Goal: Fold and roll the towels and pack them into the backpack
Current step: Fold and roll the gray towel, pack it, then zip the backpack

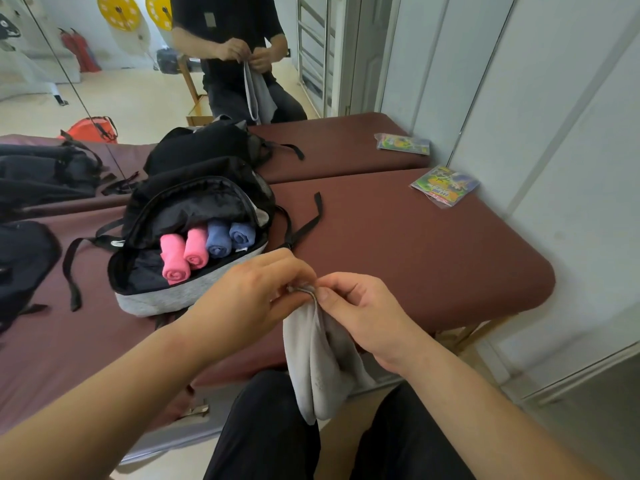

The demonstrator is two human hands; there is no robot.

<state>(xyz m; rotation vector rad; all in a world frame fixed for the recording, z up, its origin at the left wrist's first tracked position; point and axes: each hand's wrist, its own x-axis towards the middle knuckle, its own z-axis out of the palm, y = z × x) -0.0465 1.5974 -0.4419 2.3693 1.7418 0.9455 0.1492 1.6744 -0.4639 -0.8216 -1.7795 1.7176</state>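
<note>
A grey towel hangs limp over the front edge of the maroon table, down toward my lap. My left hand and my right hand meet at its top edge and both pinch it there, fingertips almost touching. To the left lies the open black-and-grey backpack. Inside it sit two rolled pink towels side by side, with two rolled blue towels to their right.
A mirror behind the table reflects me and the backpack. A colourful packet lies at the table's far right by the wall. Another dark bag sits at the left edge. Backpack straps trail across the table.
</note>
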